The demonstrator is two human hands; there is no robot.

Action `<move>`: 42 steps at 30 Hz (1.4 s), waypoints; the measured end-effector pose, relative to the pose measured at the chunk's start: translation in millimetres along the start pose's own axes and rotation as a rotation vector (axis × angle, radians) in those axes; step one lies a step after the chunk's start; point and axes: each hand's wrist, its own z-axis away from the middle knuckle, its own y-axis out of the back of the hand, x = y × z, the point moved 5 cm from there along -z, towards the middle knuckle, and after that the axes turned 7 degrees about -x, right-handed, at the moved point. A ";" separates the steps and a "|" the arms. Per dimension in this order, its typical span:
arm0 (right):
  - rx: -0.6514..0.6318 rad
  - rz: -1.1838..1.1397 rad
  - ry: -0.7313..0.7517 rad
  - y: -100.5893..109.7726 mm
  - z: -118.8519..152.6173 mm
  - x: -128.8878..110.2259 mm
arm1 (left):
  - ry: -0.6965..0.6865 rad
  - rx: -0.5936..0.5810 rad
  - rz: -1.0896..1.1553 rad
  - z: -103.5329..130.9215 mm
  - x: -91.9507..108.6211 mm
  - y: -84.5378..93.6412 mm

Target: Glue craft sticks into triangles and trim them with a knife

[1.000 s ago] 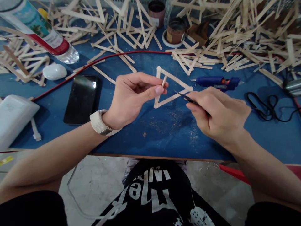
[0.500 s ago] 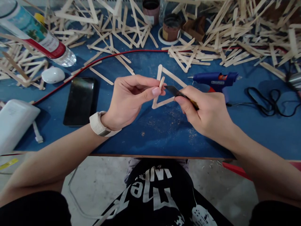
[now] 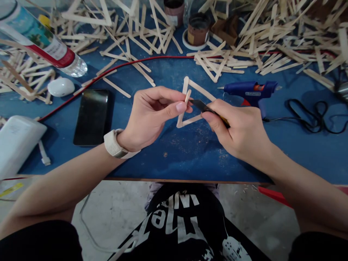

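A short wooden stick (image 3: 187, 96) is pinched upright between the thumb and fingers of my left hand (image 3: 152, 116). My right hand (image 3: 236, 127) is wrapped round a utility knife (image 3: 200, 105), whose dark blade points left, with its tip at the stick and my left fingertips. Behind and below the hands, a frame of joined wooden sticks (image 3: 201, 89) lies on the blue table; my right fingers hide its right end. Whether the blade touches the stick is hard to tell.
Beyond my right hand lies a blue glue gun (image 3: 250, 89) with a black cord (image 3: 307, 121). A black phone (image 3: 91, 117), white power bank (image 3: 20, 143), white mouse-like case (image 3: 61, 87) and bottle (image 3: 40, 40) are on the left. Stick piles (image 3: 272, 43) and small pots (image 3: 198, 30) line the back.
Both hands keep nearly the same pose and hold the same things. The whole view has shifted very slightly.
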 end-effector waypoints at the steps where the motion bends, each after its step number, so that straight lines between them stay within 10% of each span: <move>1: 0.004 0.000 0.006 0.0 -0.1 -0.2 | 0.007 0.002 0.007 0.0 -0.2 0.1; 30: 0.019 0.129 0.018 1.9 3.3 -9.1 | -0.148 -0.026 -0.213 1.2 7.4 3.4; 42: -0.479 -1.134 -0.305 -13.6 -3.6 3.6 | -0.389 -0.126 -0.515 -1.3 32.2 4.7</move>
